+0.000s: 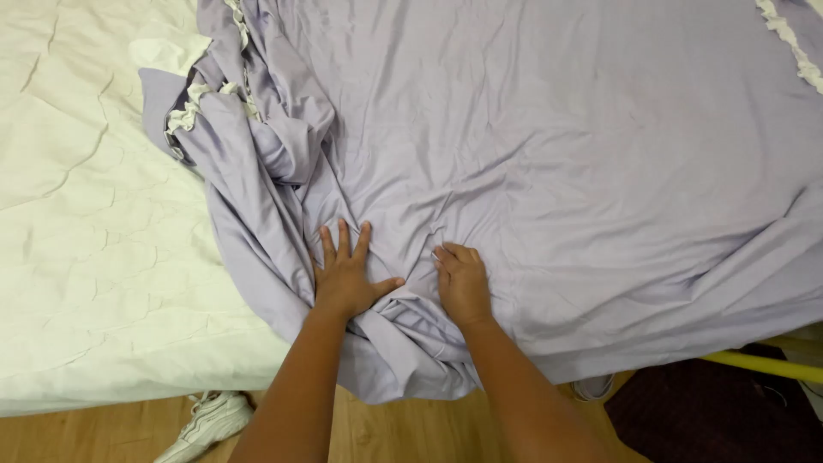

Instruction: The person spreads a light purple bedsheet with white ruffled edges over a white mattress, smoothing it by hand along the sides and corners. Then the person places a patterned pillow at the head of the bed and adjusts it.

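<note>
One lilac sheet [549, 129] lies spread across the bed and covers most of it; its near edge hangs over the bedside toward the wooden floor [377, 433]. Both hands rest on the sheet near that edge. The left hand [347, 273] lies flat, fingers spread wide and thumb out, palm pressing the cloth down and gripping nothing. The right hand [463, 283] sits just beside it with fingers curled under; creases radiate from beneath it, which suggests a small gather of fabric is pinched there, though the fingertips are hidden and an actual grip cannot be confirmed. The flat hand appears placed to pin the cloth. To the left the sheet is bunched into one heap of folds [257, 129], showing a pale ruffled trim [193, 107]; a second stretch of trim [793, 43] shows at the far right. One cream quilted cover [94, 240] lies beneath. Count: two hands, one sheet, one white shoe [210, 420] on the floor, one yellow bar [763, 364] low at the right.
</note>
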